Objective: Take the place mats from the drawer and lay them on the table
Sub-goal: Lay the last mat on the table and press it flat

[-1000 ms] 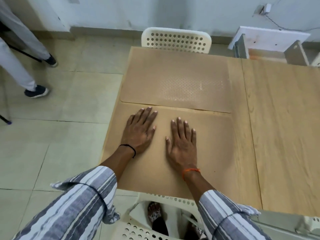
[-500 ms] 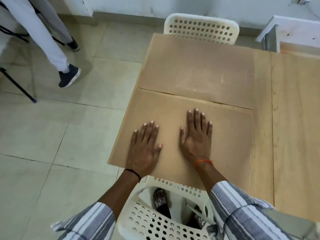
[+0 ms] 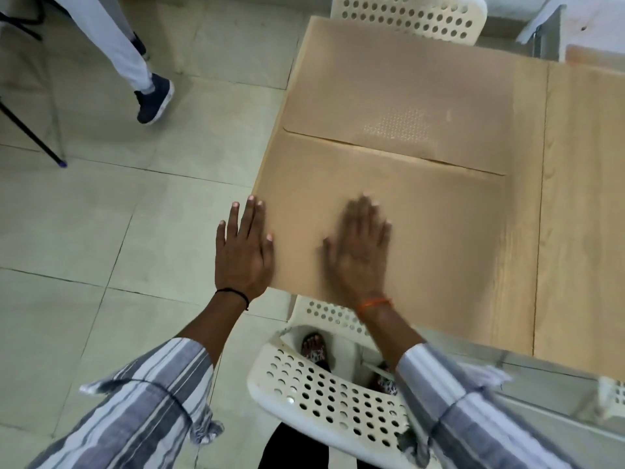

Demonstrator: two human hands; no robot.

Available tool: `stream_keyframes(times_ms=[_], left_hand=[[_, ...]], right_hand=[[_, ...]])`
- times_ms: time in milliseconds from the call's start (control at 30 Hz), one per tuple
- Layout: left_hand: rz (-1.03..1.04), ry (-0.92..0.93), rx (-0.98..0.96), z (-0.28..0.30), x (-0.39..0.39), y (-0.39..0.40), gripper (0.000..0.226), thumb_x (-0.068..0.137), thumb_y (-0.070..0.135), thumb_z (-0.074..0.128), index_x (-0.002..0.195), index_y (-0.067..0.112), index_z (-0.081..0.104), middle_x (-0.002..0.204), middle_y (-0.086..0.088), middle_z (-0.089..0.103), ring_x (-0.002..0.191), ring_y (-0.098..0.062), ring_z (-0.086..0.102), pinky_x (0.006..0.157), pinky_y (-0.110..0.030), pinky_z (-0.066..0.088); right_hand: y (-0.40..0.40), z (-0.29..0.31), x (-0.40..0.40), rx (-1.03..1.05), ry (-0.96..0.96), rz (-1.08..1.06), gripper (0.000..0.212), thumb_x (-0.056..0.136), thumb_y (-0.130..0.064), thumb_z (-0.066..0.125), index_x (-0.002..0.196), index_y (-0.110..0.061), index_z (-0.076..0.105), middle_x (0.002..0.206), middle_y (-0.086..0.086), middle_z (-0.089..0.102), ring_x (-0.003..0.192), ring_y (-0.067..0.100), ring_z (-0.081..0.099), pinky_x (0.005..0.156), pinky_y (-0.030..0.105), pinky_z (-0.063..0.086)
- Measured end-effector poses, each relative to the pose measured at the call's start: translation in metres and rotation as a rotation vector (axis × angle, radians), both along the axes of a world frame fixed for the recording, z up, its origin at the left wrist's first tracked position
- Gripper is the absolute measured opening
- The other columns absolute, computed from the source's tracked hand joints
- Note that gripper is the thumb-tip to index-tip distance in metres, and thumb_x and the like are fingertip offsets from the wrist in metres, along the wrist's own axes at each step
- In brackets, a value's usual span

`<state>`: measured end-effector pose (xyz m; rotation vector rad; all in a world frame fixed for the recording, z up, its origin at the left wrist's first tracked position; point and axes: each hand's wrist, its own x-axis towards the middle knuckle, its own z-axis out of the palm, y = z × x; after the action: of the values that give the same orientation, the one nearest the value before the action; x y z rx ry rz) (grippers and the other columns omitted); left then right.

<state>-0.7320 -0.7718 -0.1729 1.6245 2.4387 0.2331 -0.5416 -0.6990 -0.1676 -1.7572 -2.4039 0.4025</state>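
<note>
At the far left, another person's leg and dark shoe (image 3: 154, 98) stand on the tiled floor (image 3: 101, 231), well apart from the work. Next comes the left hand (image 3: 244, 250): its grip is wide, fingers straight and flat, holding nothing, lying at the left edge of the near mat (image 3: 422, 238) with most of the hand out past that edge. The right hand (image 3: 360, 252), blurred, also has a wide, flat grip and presses down on the near mat. Beyond it the far mat (image 3: 389, 79) lies on the bench (image 3: 581, 198); its near edge appears to overlap or butt against the near mat, I cannot tell which. A white chair (image 3: 331, 397) stands below the hands.

The step in hand looks like smoothing and squaring the near mat. Done well, the palms should stay flat and sweep outward evenly, so the mat settles without creeping over the bench edge, which it already seems to overhang at the near left corner.

Compared with half a second ago, the left hand has slid from the mat's surface out to its left edge, while the right hand has stayed on the mat.
</note>
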Motion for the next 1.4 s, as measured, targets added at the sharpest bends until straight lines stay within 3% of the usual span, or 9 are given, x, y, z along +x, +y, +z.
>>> stream_keyframes(times_ms=[100, 167, 600, 833, 900, 967, 1033, 1167, 1400], left_hand=[[-0.009, 0.011, -0.008, -0.001, -0.001, 0.0, 0.06, 0.099, 0.032, 0.03, 0.155, 0.023, 0.011, 0.164, 0.005, 0.009, 0.151, -0.021, 0.006, 0.119, -0.048, 0.017], [-0.011, 0.013, -0.006, -0.003, -0.003, -0.001, 0.06, 0.099, 0.031, 0.029, 0.155, 0.024, 0.012, 0.164, 0.005, 0.01, 0.151, -0.021, 0.006, 0.119, -0.048, 0.018], [-0.004, 0.006, 0.044, -0.005, -0.003, -0.001, 0.059, 0.098, 0.032, 0.025, 0.155, 0.025, 0.013, 0.163, 0.006, 0.011, 0.151, -0.022, 0.007, 0.119, -0.048, 0.015], [-0.027, 0.086, 0.022, 0.002, 0.0, -0.001, 0.059, 0.096, 0.031, 0.025, 0.153, 0.018, 0.022, 0.161, -0.001, 0.022, 0.149, -0.028, 0.014, 0.117, -0.052, 0.014], [-0.042, 0.143, -0.003, 0.011, 0.001, 0.002, 0.059, 0.094, 0.031, 0.028, 0.15, 0.012, 0.031, 0.158, -0.006, 0.03, 0.148, -0.031, 0.015, 0.117, -0.054, 0.009], [-0.069, 0.159, -0.022, 0.026, 0.006, 0.009, 0.054, 0.092, 0.031, 0.037, 0.14, 0.007, 0.044, 0.15, -0.01, 0.041, 0.146, -0.034, 0.019, 0.115, -0.055, 0.005], [-0.098, 0.124, 0.019, 0.05, 0.018, 0.017, 0.048, 0.092, 0.034, 0.044, 0.13, 0.007, 0.054, 0.139, -0.011, 0.053, 0.139, -0.034, 0.033, 0.114, -0.054, 0.013], [-0.146, -0.166, 0.214, 0.116, 0.045, 0.029, 0.042, 0.095, 0.035, 0.047, 0.125, 0.01, 0.062, 0.124, -0.011, 0.065, 0.115, -0.029, 0.058, 0.097, -0.04, 0.043], [-0.269, -0.13, 0.472, 0.24, 0.072, 0.028, 0.036, 0.096, 0.035, 0.051, 0.128, 0.021, 0.059, 0.123, 0.001, 0.065, 0.113, -0.022, 0.06, 0.09, -0.036, 0.048]], right_hand=[[-0.069, -0.001, -0.04, -0.021, 0.074, 0.214, 0.068, 0.1, -0.047, 0.031, 0.157, -0.013, 0.014, 0.165, 0.01, 0.006, 0.153, 0.027, 0.002, 0.12, 0.055, 0.012], [-0.087, -0.007, -0.041, -0.033, 0.085, 0.247, 0.065, 0.1, -0.046, 0.036, 0.156, -0.019, 0.018, 0.165, 0.004, 0.008, 0.153, 0.023, 0.002, 0.12, 0.053, 0.014], [-0.054, -0.007, 0.149, 0.035, -0.134, -0.159, 0.067, 0.096, -0.036, 0.027, 0.157, -0.014, 0.007, 0.166, 0.007, -0.002, 0.153, 0.023, -0.001, 0.121, 0.053, 0.014], [-0.055, -0.001, 0.163, 0.015, -0.114, -0.211, 0.065, 0.096, -0.04, 0.021, 0.157, -0.018, 0.012, 0.166, 0.004, 0.006, 0.153, 0.022, 0.005, 0.122, 0.05, 0.01], [-0.05, 0.01, 0.159, -0.013, -0.09, -0.213, 0.064, 0.097, -0.043, 0.022, 0.154, -0.015, 0.024, 0.163, 0.008, 0.018, 0.15, 0.027, 0.017, 0.121, 0.05, 0.016], [-0.043, 0.029, 0.155, 0.015, -0.048, -0.209, 0.059, 0.097, -0.044, 0.026, 0.141, -0.01, 0.045, 0.153, 0.013, 0.038, 0.14, 0.032, 0.038, 0.114, 0.048, 0.031], [-0.035, 0.052, 0.147, 0.087, -0.015, -0.19, 0.051, 0.097, -0.042, 0.034, 0.131, -0.011, 0.054, 0.144, 0.012, 0.049, 0.131, 0.03, 0.047, 0.109, 0.046, 0.038], [-0.019, 0.113, 0.126, 0.225, 0.103, -0.16, 0.047, 0.097, -0.042, 0.037, 0.13, -0.014, 0.056, 0.136, 0.007, 0.056, 0.125, 0.024, 0.052, 0.101, 0.042, 0.045], [-0.024, 0.226, 0.126, 0.529, 0.158, -0.066, 0.043, 0.1, -0.042, 0.042, 0.132, -0.015, 0.054, 0.14, 0.005, 0.051, 0.128, 0.022, 0.047, 0.1, 0.038, 0.041]])
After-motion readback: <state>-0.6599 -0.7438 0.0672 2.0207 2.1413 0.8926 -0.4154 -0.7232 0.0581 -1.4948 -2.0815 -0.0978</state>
